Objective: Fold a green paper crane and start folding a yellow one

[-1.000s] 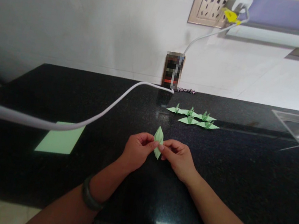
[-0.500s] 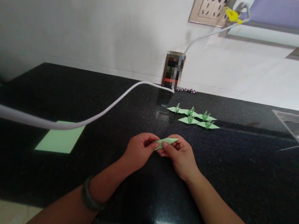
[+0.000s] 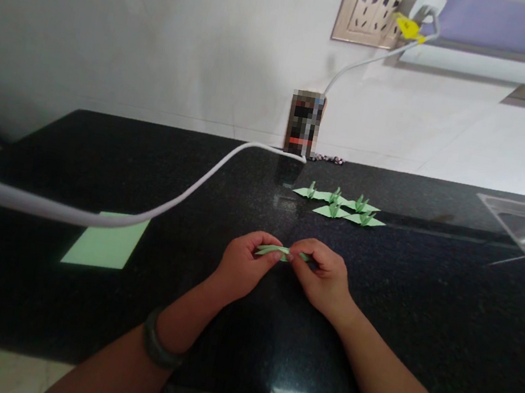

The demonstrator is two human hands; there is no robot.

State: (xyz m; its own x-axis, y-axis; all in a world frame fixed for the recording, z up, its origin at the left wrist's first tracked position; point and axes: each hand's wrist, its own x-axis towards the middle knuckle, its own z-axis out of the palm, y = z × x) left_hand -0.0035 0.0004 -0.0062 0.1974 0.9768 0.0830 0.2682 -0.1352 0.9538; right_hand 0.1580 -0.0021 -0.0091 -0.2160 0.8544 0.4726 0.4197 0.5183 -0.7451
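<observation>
Over the black stone desk [image 3: 423, 320], the left hand [image 3: 242, 269] and right hand [image 3: 325, 279] pinch the folded green paper piece [image 3: 277, 251], now turned from upright to level.

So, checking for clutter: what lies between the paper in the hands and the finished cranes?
Nothing: in the head view only bare counter separates the paper, held by left hand and right hand, from the cranes.

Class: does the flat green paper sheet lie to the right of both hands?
No, the green paper sheet lies left of the left hand, on the black counter.
</observation>
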